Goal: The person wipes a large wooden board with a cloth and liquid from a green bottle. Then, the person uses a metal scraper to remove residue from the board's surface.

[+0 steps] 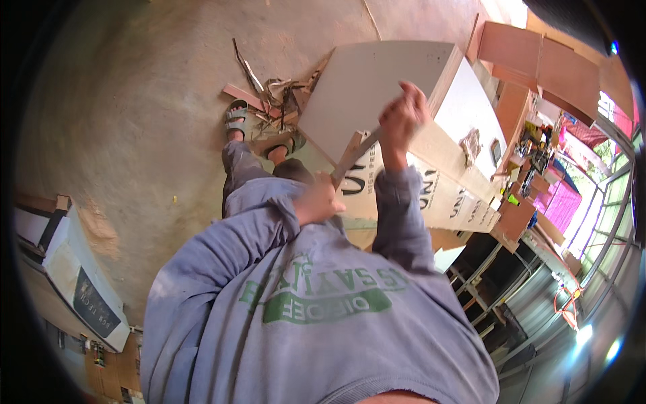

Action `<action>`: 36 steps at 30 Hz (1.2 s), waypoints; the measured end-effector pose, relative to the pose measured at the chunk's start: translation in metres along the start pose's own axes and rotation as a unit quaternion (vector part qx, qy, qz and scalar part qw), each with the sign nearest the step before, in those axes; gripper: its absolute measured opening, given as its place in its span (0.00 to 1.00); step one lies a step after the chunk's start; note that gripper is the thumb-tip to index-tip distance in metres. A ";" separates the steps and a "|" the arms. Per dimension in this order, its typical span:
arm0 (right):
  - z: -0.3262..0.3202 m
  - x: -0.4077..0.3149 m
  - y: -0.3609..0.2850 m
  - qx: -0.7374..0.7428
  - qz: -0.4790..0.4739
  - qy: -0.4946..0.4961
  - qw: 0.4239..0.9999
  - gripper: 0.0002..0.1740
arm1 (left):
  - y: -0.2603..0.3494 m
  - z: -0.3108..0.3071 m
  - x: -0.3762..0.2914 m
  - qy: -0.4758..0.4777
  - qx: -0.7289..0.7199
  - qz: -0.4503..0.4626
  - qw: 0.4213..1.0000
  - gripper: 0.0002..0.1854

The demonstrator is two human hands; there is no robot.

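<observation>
A narrow, flat grey-brown strip (pixel 357 157) runs slantwise between my two hands; motion blur hides its material. My left hand (pixel 319 201) is closed around the lower end, close to my waist, and is blurred too. At the upper end my right hand (pixel 402 113) grips the strip with curled fingers, above the edge of a large grey-white panel (pixel 373 86). Beneath the strip is a pale board (pixel 391 166) bearing large printed lettering. To the right, a white board surface (pixel 472 111) carries a crumpled clump (pixel 470 146) and a dark phone-like object (pixel 496 150).
Wood offcuts and strips (pixel 282 98) lie heaped on the concrete floor (pixel 151 101) beside my sandalled feet (pixel 237 118). A pale machine cabinet (pixel 86 283) stands at left. Brown panel boxes (pixel 540 63) and a cluttered bench (pixel 535 151) are at right, near a dark metal rack (pixel 484 267).
</observation>
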State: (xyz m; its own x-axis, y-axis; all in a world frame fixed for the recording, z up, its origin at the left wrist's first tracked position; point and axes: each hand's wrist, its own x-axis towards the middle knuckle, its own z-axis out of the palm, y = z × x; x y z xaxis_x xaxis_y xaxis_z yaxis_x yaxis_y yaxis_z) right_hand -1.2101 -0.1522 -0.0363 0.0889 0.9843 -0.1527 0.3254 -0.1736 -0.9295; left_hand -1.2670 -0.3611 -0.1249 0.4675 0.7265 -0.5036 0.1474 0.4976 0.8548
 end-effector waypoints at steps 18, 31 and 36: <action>0.006 0.010 0.025 0.006 0.043 0.041 0.998 0.15 | 0.015 -0.020 0.001 -0.081 0.093 -0.036 0.992 0.45; -0.007 -0.020 0.012 0.009 -0.019 0.043 0.999 0.16 | 0.003 -0.012 -0.019 -0.006 0.018 -0.015 1.000 0.45; -0.018 -0.092 -0.005 0.012 -0.009 0.082 0.997 0.16 | 0.000 -0.005 -0.034 -0.084 0.103 -0.009 0.991 0.58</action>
State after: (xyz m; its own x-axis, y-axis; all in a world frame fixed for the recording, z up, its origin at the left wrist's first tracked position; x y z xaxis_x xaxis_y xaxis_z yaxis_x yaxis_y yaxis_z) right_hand -1.2026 -0.2421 -0.0117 0.2357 0.9684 -0.0812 0.3051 -0.1530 -0.9399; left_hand -1.2868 -0.3833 -0.1087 0.5989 0.6205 -0.5062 0.3248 0.3896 0.8618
